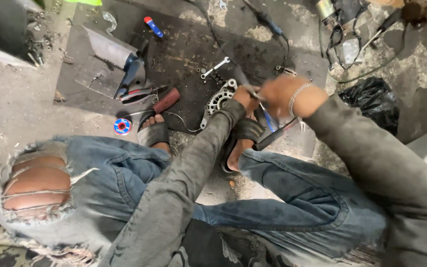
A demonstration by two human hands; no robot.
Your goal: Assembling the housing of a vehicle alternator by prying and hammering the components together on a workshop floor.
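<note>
I sit on the ground with my knees up. My left hand (245, 95) reaches past a round silver alternator housing (218, 100) standing between my sandalled feet, and its fingers meet a thin tool (265, 116) with a blue part. My right hand (280, 93), a metal bracelet on its wrist, is blurred and closed around the same thin tool just right of the housing. A black cable runs from there down across my right foot.
On the dark mat lie a silver wrench (215, 66), a blue angle grinder (132, 74), a reddish handle (166, 100), a blue solder spool (122, 126) and a blue-red screwdriver (152, 26). A black plastic bag (371, 99) sits at right, tangled cables (344, 34) at the top.
</note>
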